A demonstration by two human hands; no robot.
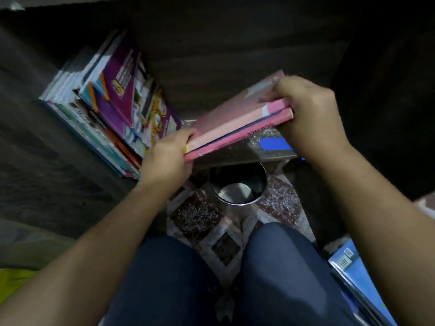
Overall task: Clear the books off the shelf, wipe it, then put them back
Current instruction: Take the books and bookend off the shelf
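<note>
Grip status: your left grip [164, 158] and right grip [308, 111] pinch opposite ends of a thin bundle of pink softcover books [235, 118], held over the front edge of the dark wooden shelf [223, 67]. Likely light, floppy, slick-covered; hold across the spines so none slides.

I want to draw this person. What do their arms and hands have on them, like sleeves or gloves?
Nothing much! The left hand and right hand are bare, with no gloves. Both forearms are bare too: no sleeves, watch or bracelets show. Below them are dark blue trousers.
</note>
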